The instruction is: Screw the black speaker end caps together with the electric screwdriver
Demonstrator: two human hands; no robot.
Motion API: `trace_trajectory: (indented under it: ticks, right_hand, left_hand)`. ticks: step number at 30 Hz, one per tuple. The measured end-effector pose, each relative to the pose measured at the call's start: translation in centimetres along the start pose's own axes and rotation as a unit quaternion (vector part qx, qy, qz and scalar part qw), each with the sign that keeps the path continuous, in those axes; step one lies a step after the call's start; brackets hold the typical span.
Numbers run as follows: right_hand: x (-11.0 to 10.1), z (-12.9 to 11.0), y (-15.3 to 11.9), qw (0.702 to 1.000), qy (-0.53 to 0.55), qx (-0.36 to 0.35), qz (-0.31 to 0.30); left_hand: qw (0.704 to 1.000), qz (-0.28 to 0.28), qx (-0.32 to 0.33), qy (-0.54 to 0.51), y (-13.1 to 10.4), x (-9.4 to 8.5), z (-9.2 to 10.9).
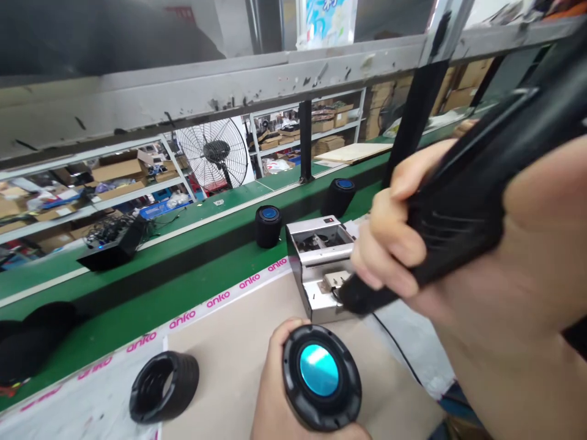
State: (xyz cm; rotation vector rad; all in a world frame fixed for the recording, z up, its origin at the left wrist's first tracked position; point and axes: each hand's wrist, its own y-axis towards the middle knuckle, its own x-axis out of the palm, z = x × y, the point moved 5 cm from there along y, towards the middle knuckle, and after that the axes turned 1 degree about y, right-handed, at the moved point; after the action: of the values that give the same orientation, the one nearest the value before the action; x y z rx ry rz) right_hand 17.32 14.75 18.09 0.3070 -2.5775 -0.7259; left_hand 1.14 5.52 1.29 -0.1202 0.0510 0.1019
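Step in hand: a black power tool (463,201) is poised over the silver metal box (323,269), apparently to pick up a screw.
Right hand (394,238): closed tight round the tool.
Left hand (293,397): wrapped round a round speaker (321,376), blue face up, low on the cardboard mat (229,348).
Next move: likely calls for lining the tip up with the speaker.
Nearby: black ring (164,386) on the mat; more speakers on the green belt (183,287).

This is a factory assembly line. A green conveyor belt (192,244) carries black cylindrical speakers (268,226) past the table (229,342), metal shelving (316,131) behind holds cardboard boxes (117,170), and an industrial fan (214,153) stands nearby.
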Motion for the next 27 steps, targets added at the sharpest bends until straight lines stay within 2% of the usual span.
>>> trace_trajectory:
  ticks: [3,6,10,15,18,22,25,27]
  right_hand:
    - [-2.8,2.1,0.2,0.998,-0.011,-0.025,0.057]
    - [-4.6,5.0,-0.2,0.996,-0.054,-0.001,0.07]
    - [-5.1,7.0,-0.7,0.996,-0.057,0.031,0.062]
    - [-4.6,7.5,-1.0,0.995,-0.03,0.09,0.031]
    - [-4.4,6.0,-1.2,0.994,-0.002,0.101,0.029]
    - [-3.4,1.0,-0.5,0.997,0.05,0.023,0.062]
    - [-1.7,-1.7,-0.4,0.997,0.016,0.028,0.072]
    - [-0.5,-2.6,-1.1,0.995,-0.057,0.025,0.078]
  left_hand:
    - [1.0,0.002,0.001,-0.011,0.0,0.0,-0.5]
    - [1.0,-0.002,0.018,-0.021,0.2,-0.2,-0.9]
    - [0.999,0.012,0.035,-0.03,0.4,-0.7,-1.0]
    - [0.998,0.0,-0.022,-0.066,0.3,-0.4,-0.7]
    - [0.997,-0.005,-0.047,-0.059,0.0,0.3,-0.2]
    - [0.999,0.037,-0.028,-0.001,-0.3,0.5,0.9]
    - [0.999,0.037,0.008,-0.01,-0.3,0.6,1.4]
    - [0.999,0.014,0.029,-0.04,-0.2,0.7,1.5]
